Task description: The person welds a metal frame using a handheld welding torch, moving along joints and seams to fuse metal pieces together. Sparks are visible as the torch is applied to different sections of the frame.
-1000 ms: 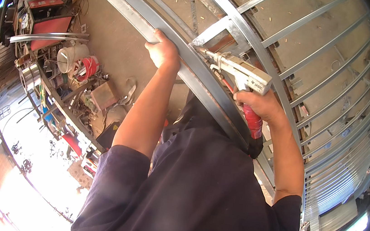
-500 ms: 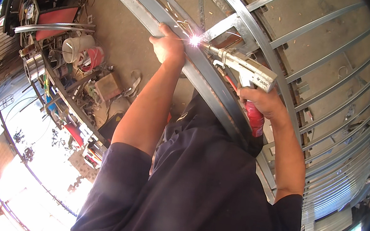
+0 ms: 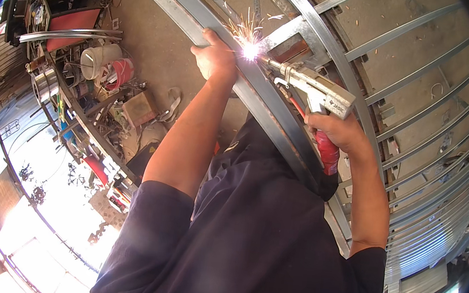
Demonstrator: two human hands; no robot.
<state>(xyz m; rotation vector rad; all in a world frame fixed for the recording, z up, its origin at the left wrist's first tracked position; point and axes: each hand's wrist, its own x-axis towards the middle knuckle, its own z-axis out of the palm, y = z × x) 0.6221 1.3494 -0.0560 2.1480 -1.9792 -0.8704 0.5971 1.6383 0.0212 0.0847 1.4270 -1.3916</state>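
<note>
A welding gun (image 3: pixel 317 87) with a pale metal body and a red-wrapped handle is gripped in my right hand (image 3: pixel 337 130). At its tip a bright arc (image 3: pixel 250 51) throws orange sparks where a crossbar (image 3: pixel 285 33) meets a long grey steel beam (image 3: pixel 275 118). My left hand (image 3: pixel 216 59) holds the near edge of that beam, just left of the arc; some of its fingers are hidden. The beam runs diagonally from the top left down past my body. Glare hides the joint itself.
To the right lies a metal frame with several parallel bars (image 3: pixel 407 102). On the left floor are a white bucket (image 3: pixel 95 61), a red bucket (image 3: pixel 120 73), a cardboard box (image 3: pixel 140 108) and scattered scrap. A red cabinet (image 3: pixel 73 27) stands at the upper left.
The sparks have grown into a wider upward spray. The welding gun and my right hand have shifted slightly right and down, while my left hand keeps its hold on the beam.
</note>
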